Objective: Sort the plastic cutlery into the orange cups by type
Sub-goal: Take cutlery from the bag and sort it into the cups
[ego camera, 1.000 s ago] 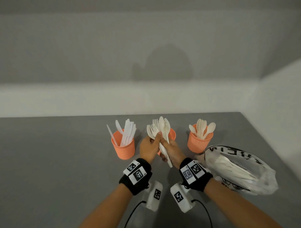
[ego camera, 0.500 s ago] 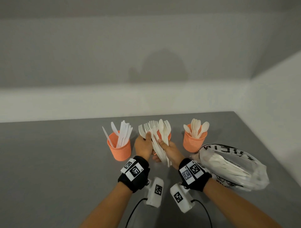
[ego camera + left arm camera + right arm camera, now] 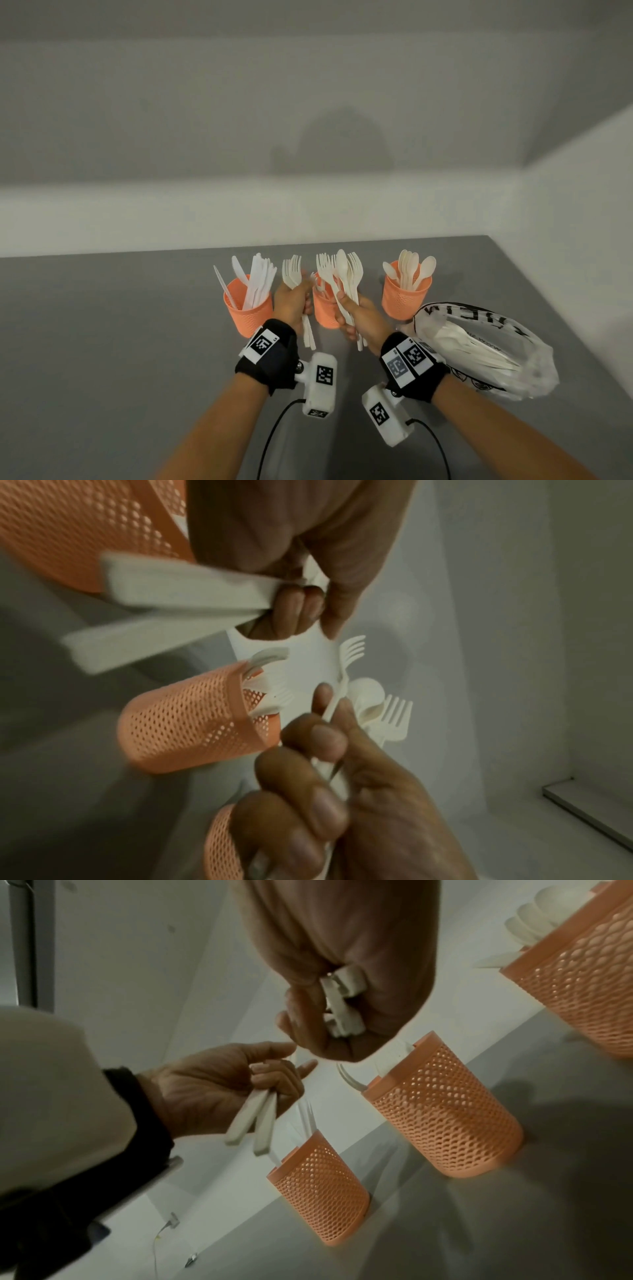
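Holding a few forks, the left hand is curled round their handles beside the middle cup; tines kept upward, handles are best lowered in. The right hand is clamped on mixed cutlery.

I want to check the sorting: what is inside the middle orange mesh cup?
The middle orange mesh cup holds white plastic forks, tines up. Both hands in front cover most of it, so their number cannot be seen.

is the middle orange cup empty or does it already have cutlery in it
Not empty. In the left wrist view, fork tines poke out over the rim of the middle cup; how many it holds cannot be told.
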Demonstrator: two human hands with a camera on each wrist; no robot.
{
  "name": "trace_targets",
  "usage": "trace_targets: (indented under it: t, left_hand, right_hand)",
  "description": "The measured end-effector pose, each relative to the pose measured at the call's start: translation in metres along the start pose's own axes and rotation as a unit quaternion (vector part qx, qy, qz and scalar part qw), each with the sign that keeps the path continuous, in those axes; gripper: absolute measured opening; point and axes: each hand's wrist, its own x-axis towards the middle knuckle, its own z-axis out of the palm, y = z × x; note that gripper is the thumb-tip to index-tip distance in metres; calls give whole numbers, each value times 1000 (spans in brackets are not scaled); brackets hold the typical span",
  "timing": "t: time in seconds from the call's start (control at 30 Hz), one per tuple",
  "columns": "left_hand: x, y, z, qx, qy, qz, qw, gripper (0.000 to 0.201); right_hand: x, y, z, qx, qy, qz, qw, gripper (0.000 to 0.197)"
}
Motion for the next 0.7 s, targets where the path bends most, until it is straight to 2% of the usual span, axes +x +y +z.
trace_targets:
  t: [0.1, 0.17, 0.3, 0.43, 0.5, 0.57, 0.63, 0.7]
  left_hand:
    - [-5, -6, 3, 23, -70, -15, 997, 24]
    - [-7, -9, 6, 33, -83, -10, 996, 26]
    - [-16, -7, 16, 39, -44, 1, 998, 13]
    - [-12, 1, 19, 63, 19, 17, 998, 30]
    - [-11, 6, 19, 76, 42, 60, 994, 35]
    - [-14, 8, 19, 83, 34, 95, 991, 38]
    - [-19, 8, 20, 103, 13, 114, 988, 34]
    - [-24, 6, 26, 143, 6, 129, 981, 26]
  right_hand:
    - [-2, -2, 1, -11, -18, -1, 1000, 28]
    - [-3, -3, 1, -18, -30, 0, 999, 33]
    - [-9, -6, 4, -26, -31, 12, 999, 35]
    - [-13, -7, 4, -16, 11, 29, 999, 27]
    - [-11, -5, 1, -68, 50, 20, 996, 23]
    - [-8, 0, -4, -159, 90, -16, 983, 23]
    - [-6, 2, -6, -235, 119, -52, 963, 22]
    - [-7, 2, -6, -284, 151, -59, 945, 23]
